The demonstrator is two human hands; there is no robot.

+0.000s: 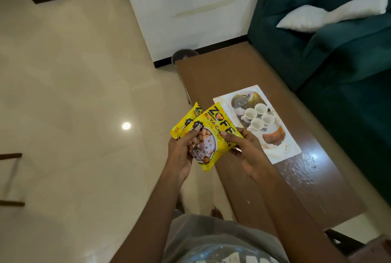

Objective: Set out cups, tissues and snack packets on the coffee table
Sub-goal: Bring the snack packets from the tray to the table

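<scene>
Packets (213, 119) pinched by my left hand (182, 152) and right hand (247, 152); worktop (211, 76) lies forward-right, nearer the right hand.

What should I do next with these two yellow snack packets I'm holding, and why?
Probably lower them onto the coffee table beside the tray. Your left hand and right hand grip the snack packets over the table's edge; four cups already sit on the tray, and no packet lies on the table yet.
</scene>
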